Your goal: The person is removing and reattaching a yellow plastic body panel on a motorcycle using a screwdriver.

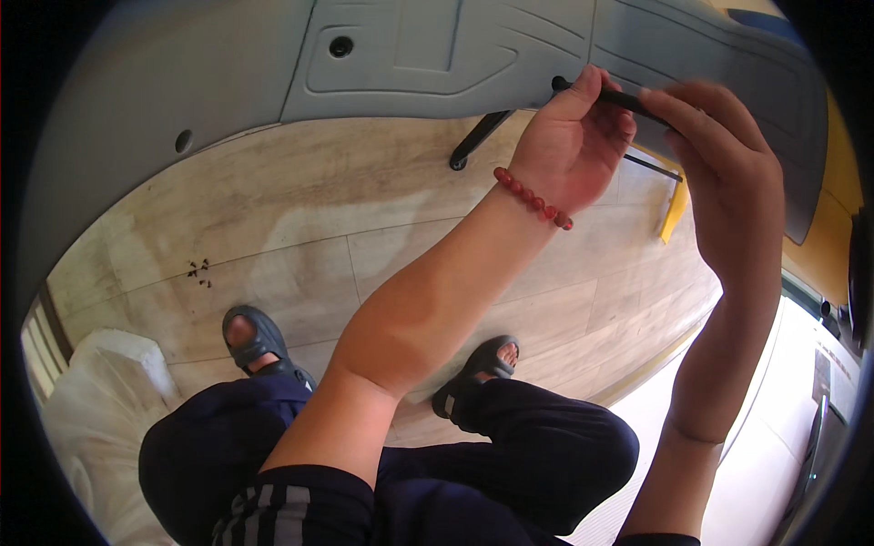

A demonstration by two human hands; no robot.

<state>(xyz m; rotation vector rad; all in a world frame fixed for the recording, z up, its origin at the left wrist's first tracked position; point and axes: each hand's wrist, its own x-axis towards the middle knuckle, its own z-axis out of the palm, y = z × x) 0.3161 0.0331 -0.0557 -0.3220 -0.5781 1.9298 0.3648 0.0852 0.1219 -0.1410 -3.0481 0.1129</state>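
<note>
A slim black rod-shaped tool [630,102] lies level against the underside edge of a grey moulded plastic panel [437,55]; its exact kind cannot be made out. My left hand [578,136], wearing a red bead bracelet [533,196], is turned palm up with thumb and fingers closed around the rod's middle. From the right, my right hand [719,136] pinches the other end, its fingers slightly blurred. Just left of my left thumb is a dark round spot [559,84] at the panel's edge, either a hole or the rod's tip.
Dark round holes [340,46] mark the panel. Below it stand a black leg [480,139] and a yellow leg [674,211]. Several small black pieces [199,270] lie on the wood-look floor [300,291]. A white plastic-wrapped item [105,391] sits lower left, a white surface [746,437] lower right.
</note>
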